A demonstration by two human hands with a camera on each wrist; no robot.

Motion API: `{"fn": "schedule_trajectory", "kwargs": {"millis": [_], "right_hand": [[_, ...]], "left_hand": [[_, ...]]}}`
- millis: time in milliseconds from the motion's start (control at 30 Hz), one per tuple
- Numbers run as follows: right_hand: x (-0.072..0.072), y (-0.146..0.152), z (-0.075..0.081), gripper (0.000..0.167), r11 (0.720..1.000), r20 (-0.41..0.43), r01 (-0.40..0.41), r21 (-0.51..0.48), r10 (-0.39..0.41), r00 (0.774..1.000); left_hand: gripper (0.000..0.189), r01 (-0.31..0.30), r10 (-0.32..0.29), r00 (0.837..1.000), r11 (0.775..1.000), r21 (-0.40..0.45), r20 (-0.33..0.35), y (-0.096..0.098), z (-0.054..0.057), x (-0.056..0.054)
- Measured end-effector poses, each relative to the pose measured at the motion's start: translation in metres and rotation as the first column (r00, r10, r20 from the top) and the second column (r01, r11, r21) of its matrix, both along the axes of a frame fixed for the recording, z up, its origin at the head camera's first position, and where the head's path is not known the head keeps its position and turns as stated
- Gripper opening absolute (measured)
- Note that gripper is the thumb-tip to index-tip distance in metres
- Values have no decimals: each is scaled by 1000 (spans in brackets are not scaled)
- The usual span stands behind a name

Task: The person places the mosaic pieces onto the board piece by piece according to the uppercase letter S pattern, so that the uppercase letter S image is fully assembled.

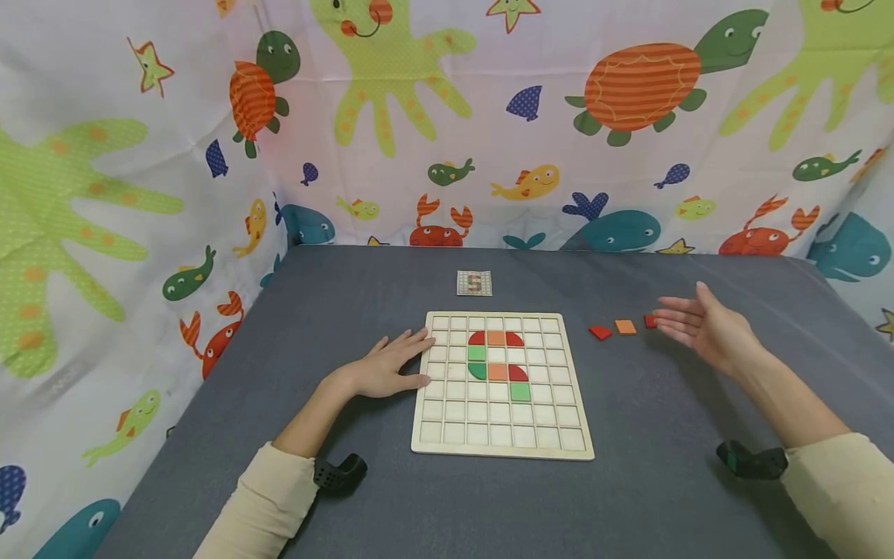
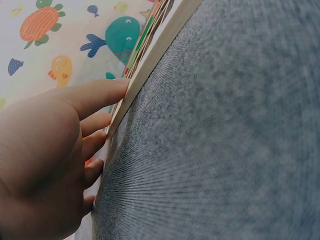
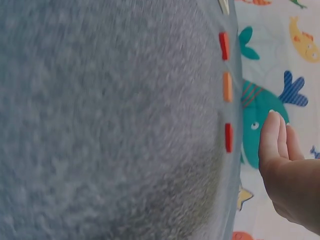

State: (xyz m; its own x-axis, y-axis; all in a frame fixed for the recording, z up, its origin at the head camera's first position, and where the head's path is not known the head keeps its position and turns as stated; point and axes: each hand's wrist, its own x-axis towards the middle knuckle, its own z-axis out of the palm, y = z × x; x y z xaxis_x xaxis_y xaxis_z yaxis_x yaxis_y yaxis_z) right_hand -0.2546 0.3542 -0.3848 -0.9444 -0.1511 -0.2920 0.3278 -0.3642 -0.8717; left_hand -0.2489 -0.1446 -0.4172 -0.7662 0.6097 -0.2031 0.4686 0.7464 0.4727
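A pale wooden grid board (image 1: pixel 503 439) lies on the table, with red, orange and green tiles set in its upper middle cells. My left hand (image 1: pixel 387 366) rests at the board's left edge, fingers spread and fairly straight; in the left wrist view the thumb (image 2: pixel 102 95) touches the board's side. To the board's right lie a red tile (image 1: pixel 600 332), an orange square tile (image 1: pixel 625 327) and another red tile (image 1: pixel 650 321), partly hidden. Beside that last one my right hand (image 1: pixel 708 330) hovers over the table with extended fingers, holding nothing.
A small card (image 1: pixel 474 283) with a printed grid figure lies behind the board. Grey cloth (image 1: pixel 335 303) covers the table. A curtain (image 1: pixel 405 194) printed with sea animals closes off the back and sides.
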Motion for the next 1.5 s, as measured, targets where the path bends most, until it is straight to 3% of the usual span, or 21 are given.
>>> {"fn": "schedule_trajectory", "kwargs": {"millis": [267, 433, 533, 700, 800, 933, 1167, 1267, 1367, 1400, 1500], "right_hand": [[-6, 7, -8, 45, 993, -60, 68, 95, -63, 996], [-15, 7, -13, 61, 963, -113, 127, 236, -103, 988], [-21, 8, -16, 72, 946, -145, 118, 302, -77, 986], [-29, 10, -20, 76, 917, -163, 52, 395, 15, 986], [-33, 9, -22, 82, 857, -171, 16, 515, 84, 982], [-37, 8, -25, 85, 741, -167, 5, 672, 144, 975], [-33, 4, -25, 70, 606, -157, 26, 795, 163, 974], [-29, 4, -23, 58, 502, -130, -3, 865, 229, 965], [-27, 4, -21, 54, 416, -108, -19, 909, 280, 954], [-27, 4, -22, 54, 394, -110, -14, 919, 291, 950], [-27, 2, -23, 54, 385, -127, 1, 923, 302, 945]], "left_hand": [[72, -4, 4, 1000, 1000, 1, 1, 0, 0, 0], [72, 1, -1, 1000, 1000, 11, 6, 0, 0, 0], [72, 1, -1, 1000, 1000, 11, 8, 0, 0, 0], [72, 2, -2, 1000, 1000, 7, 11, 0, 0, 0], [72, 3, -3, 1000, 1000, 7, 15, 0, 0, 0], [72, 5, -6, 1000, 1000, 14, 17, 0, 0, -1], [72, 12, -12, 1000, 999, 31, 9, -1, 1, -1], [72, 12, -12, 1000, 1000, 28, 10, -1, 1, -1], [72, 11, -12, 1000, 1000, 24, 11, 0, 0, -1], [72, 12, -12, 1000, 1000, 24, 11, 0, 0, -1], [72, 13, -13, 1000, 1000, 25, 11, 0, 1, -1]]}}
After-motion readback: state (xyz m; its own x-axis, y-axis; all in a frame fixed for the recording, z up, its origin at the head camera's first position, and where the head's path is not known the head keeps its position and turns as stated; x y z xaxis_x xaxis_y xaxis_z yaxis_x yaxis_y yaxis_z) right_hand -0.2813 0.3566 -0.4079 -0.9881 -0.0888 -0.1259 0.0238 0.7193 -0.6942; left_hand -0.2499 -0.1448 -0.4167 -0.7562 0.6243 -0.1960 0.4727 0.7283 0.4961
